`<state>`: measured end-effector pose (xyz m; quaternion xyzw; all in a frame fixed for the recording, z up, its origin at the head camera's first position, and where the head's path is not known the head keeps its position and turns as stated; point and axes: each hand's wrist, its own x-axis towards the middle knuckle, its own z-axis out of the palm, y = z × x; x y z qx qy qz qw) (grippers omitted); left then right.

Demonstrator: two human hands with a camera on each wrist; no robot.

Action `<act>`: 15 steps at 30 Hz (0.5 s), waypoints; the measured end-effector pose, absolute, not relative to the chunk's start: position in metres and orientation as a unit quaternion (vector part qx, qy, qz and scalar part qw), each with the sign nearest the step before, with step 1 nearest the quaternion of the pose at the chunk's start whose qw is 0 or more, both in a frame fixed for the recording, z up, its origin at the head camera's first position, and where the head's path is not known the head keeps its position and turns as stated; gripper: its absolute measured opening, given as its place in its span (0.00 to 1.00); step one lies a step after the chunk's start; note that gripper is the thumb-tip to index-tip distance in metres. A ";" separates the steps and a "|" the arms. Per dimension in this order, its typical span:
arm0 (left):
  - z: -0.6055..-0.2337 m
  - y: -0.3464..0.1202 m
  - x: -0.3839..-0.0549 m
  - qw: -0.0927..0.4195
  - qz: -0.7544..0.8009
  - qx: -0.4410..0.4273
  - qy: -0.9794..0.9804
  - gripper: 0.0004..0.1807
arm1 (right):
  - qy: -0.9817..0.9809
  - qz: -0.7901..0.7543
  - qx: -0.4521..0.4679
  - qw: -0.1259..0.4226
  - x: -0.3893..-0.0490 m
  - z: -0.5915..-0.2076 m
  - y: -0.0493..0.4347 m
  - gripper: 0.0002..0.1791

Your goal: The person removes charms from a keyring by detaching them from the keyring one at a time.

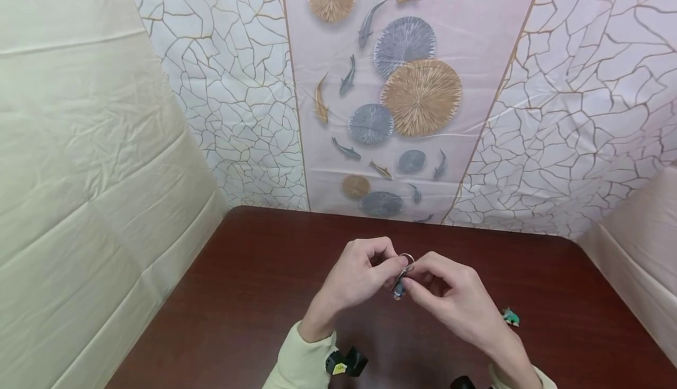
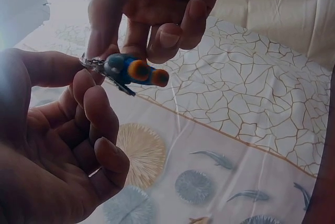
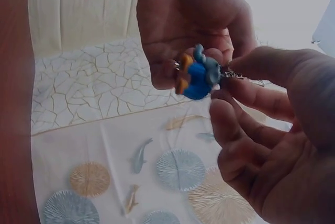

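Both hands meet above the table around a keychain with a small figurine [image 3: 196, 80], which has a grey head, blue body and orange feet. Thumb and finger of my left hand [image 1: 354, 274] pinch the metal key ring [image 1: 411, 257] at its top. My right hand [image 1: 455, 295] pinches the short chain [image 3: 230, 74] close to the figurine's head. In the left wrist view, a dark flat metal piece [image 2: 124, 88] lies alongside the figurine; its kind is unclear. Fingertips partly hide the ring and chain.
A small green figure [image 1: 510, 317] lies on the dark red-brown table [image 1: 238, 295], right of my right hand. Patterned cloth [image 1: 254, 83] hangs behind the table, and pale cloth [image 1: 95, 171] rises along the left side.
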<state>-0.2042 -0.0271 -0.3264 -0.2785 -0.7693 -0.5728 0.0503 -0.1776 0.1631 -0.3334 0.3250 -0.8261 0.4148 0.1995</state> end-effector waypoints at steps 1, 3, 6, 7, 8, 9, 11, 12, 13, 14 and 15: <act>-0.327 -0.027 -0.204 0.052 -0.572 -0.279 -0.769 0.13 | -0.824 0.419 0.322 0.204 -0.177 -0.334 0.162 0.16; -0.327 -0.027 -0.204 0.054 -0.572 -0.279 -0.770 0.13 | -0.820 0.427 0.316 0.212 -0.177 -0.336 0.160 0.16; -0.328 -0.027 -0.205 0.056 -0.570 -0.278 -0.771 0.13 | -0.816 0.432 0.311 0.225 -0.176 -0.337 0.157 0.17; -0.328 -0.027 -0.205 0.055 -0.570 -0.279 -0.771 0.13 | -0.815 0.431 0.311 0.230 -0.176 -0.337 0.157 0.17; -0.328 -0.027 -0.205 0.055 -0.570 -0.279 -0.771 0.13 | -0.816 0.430 0.309 0.232 -0.176 -0.337 0.156 0.17; -0.328 -0.026 -0.206 0.055 -0.569 -0.279 -0.771 0.13 | -0.816 0.430 0.307 0.233 -0.176 -0.337 0.156 0.18; -0.329 -0.026 -0.206 0.055 -0.569 -0.278 -0.772 0.12 | -0.819 0.428 0.299 0.236 -0.175 -0.337 0.155 0.19; -0.329 -0.026 -0.206 0.054 -0.569 -0.278 -0.772 0.12 | -0.820 0.428 0.297 0.238 -0.175 -0.337 0.155 0.19; -0.329 -0.026 -0.206 0.054 -0.569 -0.277 -0.772 0.12 | -0.820 0.428 0.295 0.240 -0.175 -0.337 0.155 0.19; -0.329 -0.025 -0.206 0.054 -0.569 -0.277 -0.772 0.12 | -0.820 0.429 0.292 0.240 -0.175 -0.337 0.155 0.19; -0.329 -0.025 -0.207 0.054 -0.569 -0.276 -0.773 0.12 | -0.820 0.429 0.291 0.242 -0.174 -0.337 0.155 0.19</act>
